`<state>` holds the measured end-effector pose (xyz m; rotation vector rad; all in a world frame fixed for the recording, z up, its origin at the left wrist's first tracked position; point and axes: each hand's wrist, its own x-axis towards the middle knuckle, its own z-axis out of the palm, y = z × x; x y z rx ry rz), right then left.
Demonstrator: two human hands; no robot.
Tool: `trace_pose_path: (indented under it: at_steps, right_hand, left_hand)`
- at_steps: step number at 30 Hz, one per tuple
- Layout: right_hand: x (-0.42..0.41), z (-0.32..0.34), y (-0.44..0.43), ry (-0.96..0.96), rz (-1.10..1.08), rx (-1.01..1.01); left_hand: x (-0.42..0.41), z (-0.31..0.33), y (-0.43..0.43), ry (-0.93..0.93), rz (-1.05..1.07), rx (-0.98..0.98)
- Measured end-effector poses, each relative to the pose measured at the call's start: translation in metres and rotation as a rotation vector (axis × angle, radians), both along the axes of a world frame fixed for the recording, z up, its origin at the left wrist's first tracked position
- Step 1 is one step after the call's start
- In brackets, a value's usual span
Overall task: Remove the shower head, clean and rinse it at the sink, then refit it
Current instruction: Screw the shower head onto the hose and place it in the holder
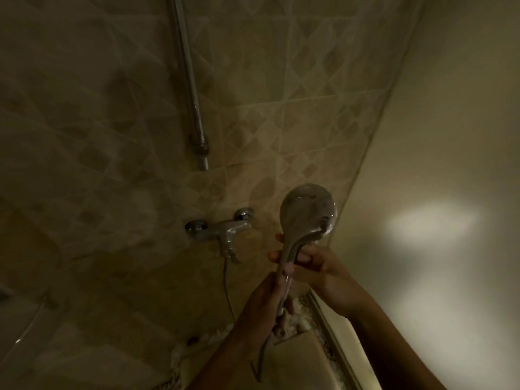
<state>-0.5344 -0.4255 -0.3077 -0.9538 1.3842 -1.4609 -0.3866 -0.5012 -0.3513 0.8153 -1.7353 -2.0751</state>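
Two hands grip the shower head (306,212) just right of the tap (222,230), right hand (312,266) fingers curled round its neck, left hand (261,305) wrapped round the handle's lower end.

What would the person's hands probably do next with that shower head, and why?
Probably twist the hose off the handle's end with the left hand, while the right hand steadies the shower head. The right grip wraps the handle just under the head; the left wraps its lower end, with the hose hanging below. Dim light hides whether that joint is already loose.
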Motion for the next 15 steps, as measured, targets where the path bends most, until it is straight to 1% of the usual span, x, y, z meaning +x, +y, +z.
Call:
trace_pose_path:
  at_steps: [2, 4, 6, 8, 10, 12, 15]
  right_hand:
    - [0.002, -0.012, -0.018, 0.005, 0.065, 0.025]
    - [0.003, -0.035, -0.038, -0.029, 0.109, 0.070]
    - [0.004, -0.061, -0.062, -0.052, 0.053, 0.183]
    - [0.010, -0.085, -0.088, -0.028, -0.046, 0.320]
    - [0.018, -0.108, -0.111, -0.044, -0.141, 0.421]
    - [0.027, -0.129, -0.132, -0.099, -0.187, 0.456]
    - [0.036, -0.158, -0.155, -0.035, -0.205, 0.490]
  left_hand:
    - [0.007, -0.014, -0.020, -0.042, 0.033, -0.006]
    - [0.016, -0.025, -0.041, -0.087, 0.044, -0.023]
    - [0.023, -0.037, -0.062, -0.137, 0.059, -0.042]
    - [0.028, -0.047, -0.083, -0.179, 0.044, -0.066]
    - [0.032, -0.056, -0.103, -0.208, 0.019, -0.070]
    - [0.033, -0.068, -0.122, -0.234, -0.004, -0.062]
    - [0.031, -0.087, -0.148, -0.288, -0.021, -0.076]
